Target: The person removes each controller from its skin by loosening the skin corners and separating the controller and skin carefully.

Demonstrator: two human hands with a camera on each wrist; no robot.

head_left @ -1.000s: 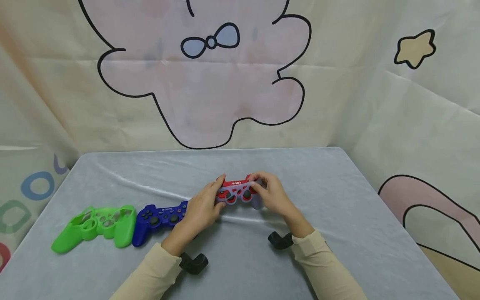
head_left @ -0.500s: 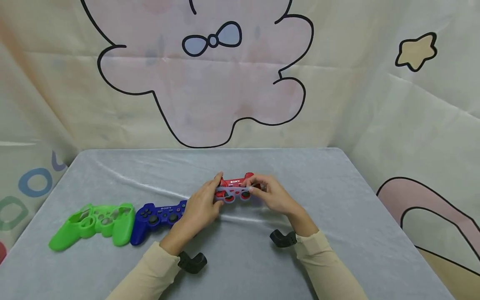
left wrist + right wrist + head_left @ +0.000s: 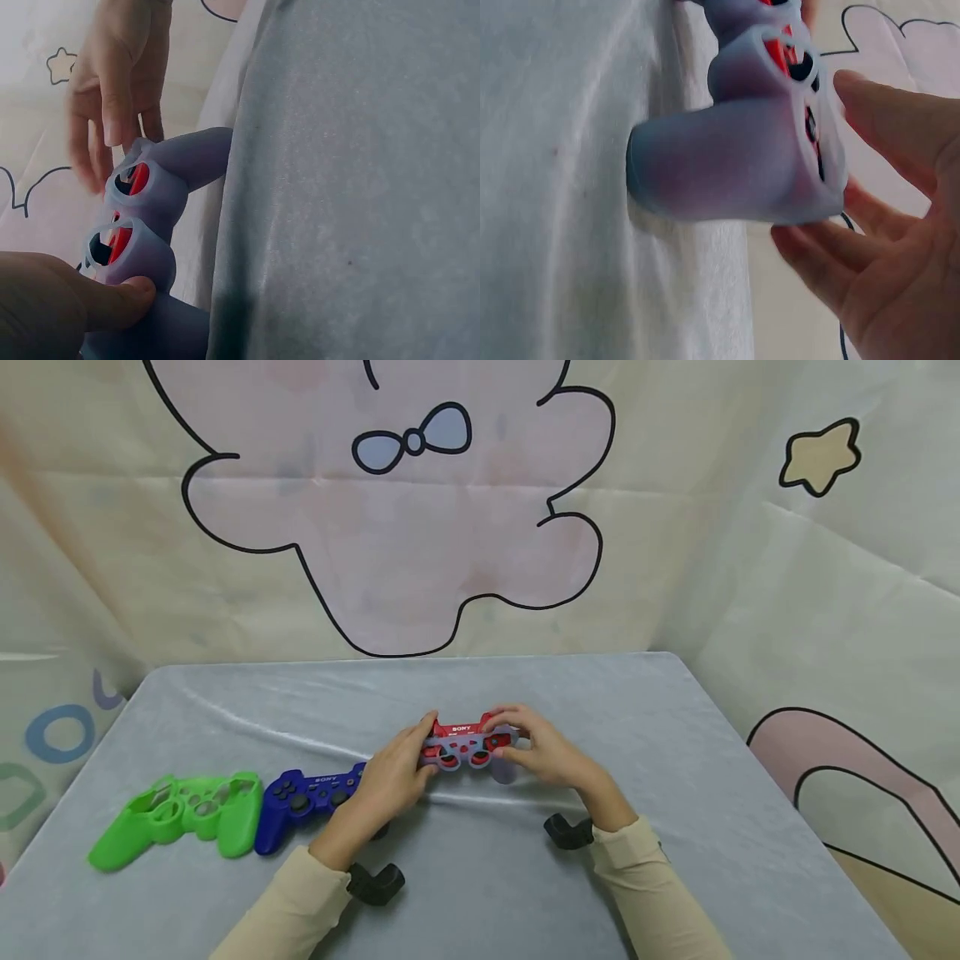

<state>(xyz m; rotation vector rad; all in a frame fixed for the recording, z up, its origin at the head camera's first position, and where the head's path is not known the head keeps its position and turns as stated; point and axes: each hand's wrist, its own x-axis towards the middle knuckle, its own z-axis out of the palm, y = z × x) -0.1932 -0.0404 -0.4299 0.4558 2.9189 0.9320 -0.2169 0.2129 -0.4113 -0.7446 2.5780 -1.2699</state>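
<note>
Right hand [image 3: 551, 756] has spread its thumb and fingers wider, loose around one end of the purple cover [image 3: 727, 165] on the red controller [image 3: 461, 729], near mid-frame. The left hand [image 3: 390, 774] holds the other end, probably to keep it still.

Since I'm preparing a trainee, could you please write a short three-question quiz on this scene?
1. In the head view, what lies beside the green cover, partly hidden by the left hand?
2. True or false: the red controller shows through openings in the lilac cover.
3. Fill in the blank: the white word on the red controller is (blank).

Key: 1. The blue controller. 2. True. 3. SONY.
</note>
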